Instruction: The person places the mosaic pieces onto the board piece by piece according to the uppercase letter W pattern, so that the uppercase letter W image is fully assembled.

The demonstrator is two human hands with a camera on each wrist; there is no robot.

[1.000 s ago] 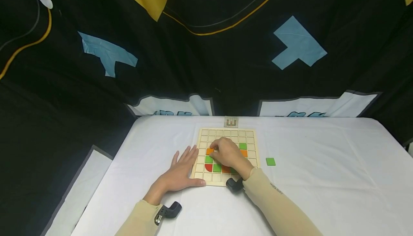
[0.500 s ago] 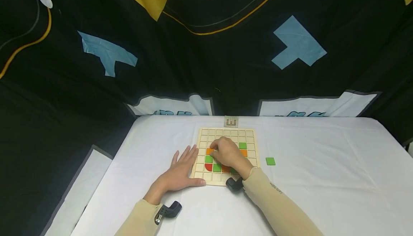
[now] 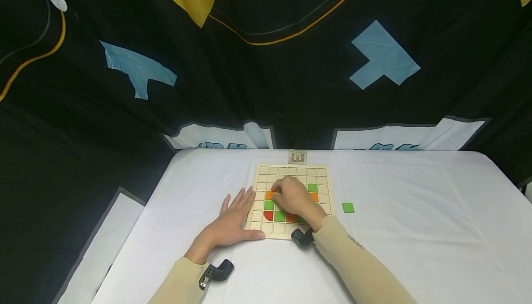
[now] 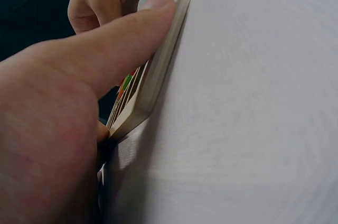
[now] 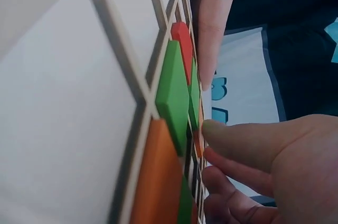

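Note:
A wooden grid board [image 3: 293, 171] lies on the white table. My left hand [image 3: 230, 224] rests along its left side with straight fingers, the thumb on the near left corner. Over the middle of the board, my right hand [image 3: 294, 196] pinches an orange square tile [image 3: 269, 195] at the left with thumb and curled fingers. Nearer to me on that column sit a green tile [image 3: 269, 205] and a red quarter-round tile [image 3: 268, 215]. In the right wrist view the thumb tip meets the edge of the orange tile [image 5: 199, 142]; its far side is hidden.
A loose green tile [image 3: 348, 208] lies on the table right of the board. Behind the board is a small pattern card [image 3: 297, 156]. Other green and orange tiles [image 3: 312, 188] sit in the board's right part, partly under the right hand. A black curtain [image 3: 266, 91] hangs behind.

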